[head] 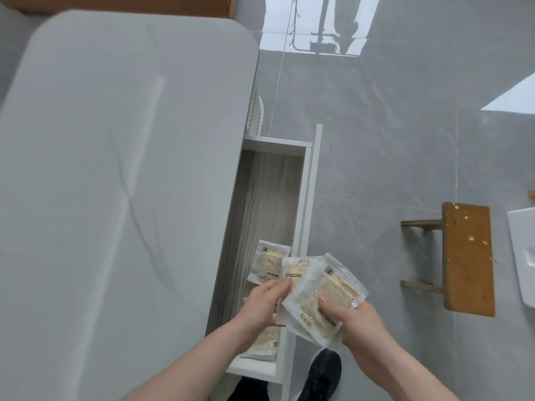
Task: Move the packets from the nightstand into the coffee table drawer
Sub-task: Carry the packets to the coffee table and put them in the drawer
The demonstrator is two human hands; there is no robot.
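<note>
Two packets at least lie in the open drawer (pixel 269 198): one (pixel 267 261) mid-drawer, another (pixel 265 341) nearer its front. Right hand (pixel 359 322) clamps several more packets (pixel 324 287); left hand (pixel 262 302) pinches one from that bunch. Nightstand unseen; remainder unknown.

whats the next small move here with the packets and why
Probably the left hand should draw the middle packet it pinches off the stack and lay it in the open drawer, beside the packet already lying there. The right hand holds the top packet over the drawer's front edge, and the far part of the drawer floor is bare.
</note>
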